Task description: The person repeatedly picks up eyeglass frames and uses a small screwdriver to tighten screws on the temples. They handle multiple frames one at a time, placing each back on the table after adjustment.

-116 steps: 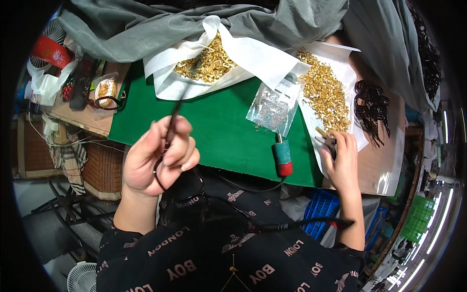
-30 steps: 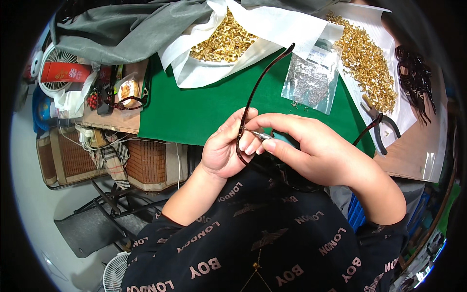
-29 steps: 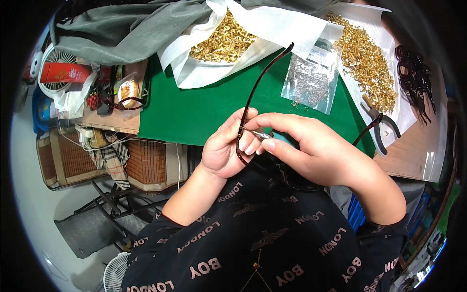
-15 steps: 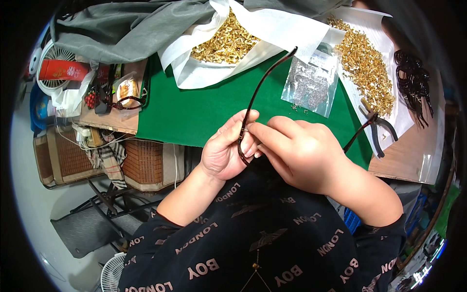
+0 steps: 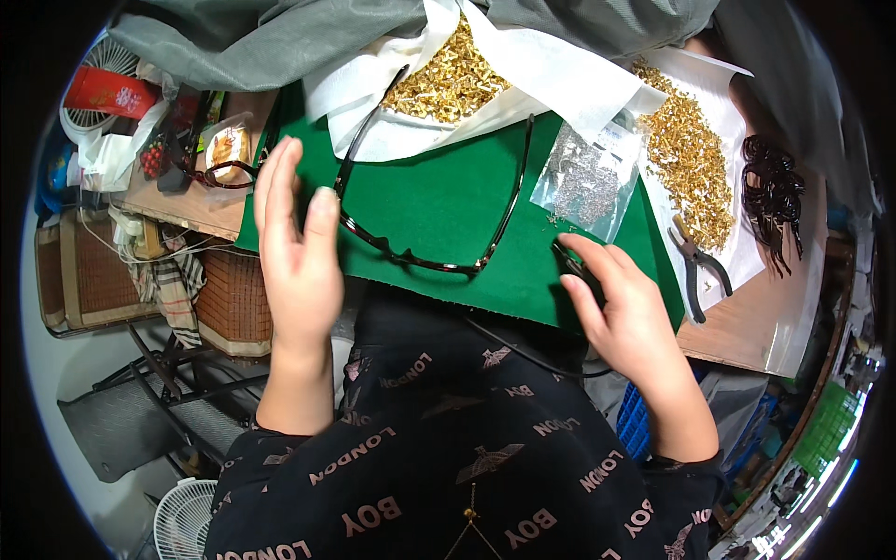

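Note:
A dark tortoiseshell eyeglass frame [image 5: 403, 257] lies on the green mat [image 5: 439, 201], both temple arms pointing away from me. No lenses can be made out in it. My left hand [image 5: 297, 247] is raised at the frame's left side, fingers stretched out and nothing in its grasp. To the right of the frame, my right hand [image 5: 623, 303] has thumb and forefinger around a slim black tool [image 5: 576, 265]; its kind is not clear. A black cord [image 5: 537, 362] hangs below the mat's front edge near that hand.
Heaps of small gold metal parts [image 5: 453, 79] lie on white sheets. A clear bag of small silvery parts [image 5: 583, 182], pliers [image 5: 695, 266] and dark temple arms [image 5: 773, 201] sit to the right. Another glasses frame [image 5: 219, 175] and a red cylinder [image 5: 110, 91] are at left.
The glasses frame has left my hands and now lies on the mat. My hands have moved apart: the left opened, and the right closed on the black tool.

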The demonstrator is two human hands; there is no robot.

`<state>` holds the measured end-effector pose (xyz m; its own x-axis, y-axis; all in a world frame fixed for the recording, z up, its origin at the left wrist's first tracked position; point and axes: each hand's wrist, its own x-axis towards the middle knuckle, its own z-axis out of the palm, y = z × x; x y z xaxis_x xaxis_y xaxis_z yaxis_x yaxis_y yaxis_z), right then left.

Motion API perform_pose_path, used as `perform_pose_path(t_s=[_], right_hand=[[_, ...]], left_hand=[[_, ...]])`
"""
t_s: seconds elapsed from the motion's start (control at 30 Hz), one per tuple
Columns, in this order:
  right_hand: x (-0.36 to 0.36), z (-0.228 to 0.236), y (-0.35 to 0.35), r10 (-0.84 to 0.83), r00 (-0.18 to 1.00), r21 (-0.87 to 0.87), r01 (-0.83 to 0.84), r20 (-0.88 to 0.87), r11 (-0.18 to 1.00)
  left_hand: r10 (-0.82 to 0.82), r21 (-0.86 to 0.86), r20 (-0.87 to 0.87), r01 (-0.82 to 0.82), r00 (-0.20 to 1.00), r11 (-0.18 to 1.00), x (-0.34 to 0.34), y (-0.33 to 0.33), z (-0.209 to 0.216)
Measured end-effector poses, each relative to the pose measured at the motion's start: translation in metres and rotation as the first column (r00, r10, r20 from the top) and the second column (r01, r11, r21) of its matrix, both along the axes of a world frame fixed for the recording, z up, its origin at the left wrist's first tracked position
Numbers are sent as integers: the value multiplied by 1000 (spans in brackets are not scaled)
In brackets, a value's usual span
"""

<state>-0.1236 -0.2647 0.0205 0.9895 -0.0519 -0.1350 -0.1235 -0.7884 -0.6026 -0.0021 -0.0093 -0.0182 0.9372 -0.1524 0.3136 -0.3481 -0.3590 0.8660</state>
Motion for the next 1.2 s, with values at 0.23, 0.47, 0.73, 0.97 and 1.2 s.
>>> perform_pose_path(t_s=[0.23, 0.47, 0.73, 0.97, 1.2], right_hand=[[17, -6, 10, 65, 998, -192, -63, 2, 979], [6, -1, 10, 104, 994, -138, -109, -44, 984], [13, -1, 6, 190, 980, -221, -198, -57, 955], [9, -4, -1, 97, 994, -75, -100, -54, 992], [7, -5, 5, 106, 994, -183, -110, -31, 977]], left_hand=[[-463, 596, -78, 414, 883, 688, -32, -52, 19], [-435, 249, 187, 386, 881, 888, -37, -23, 29], [-319, -295, 145, 348, 937, 890, -41, 11, 45], [-455, -649, -3, 344, 891, 679, -40, 7, 46], [-680, -856, 31, 371, 733, 360, -30, 10, 28]])
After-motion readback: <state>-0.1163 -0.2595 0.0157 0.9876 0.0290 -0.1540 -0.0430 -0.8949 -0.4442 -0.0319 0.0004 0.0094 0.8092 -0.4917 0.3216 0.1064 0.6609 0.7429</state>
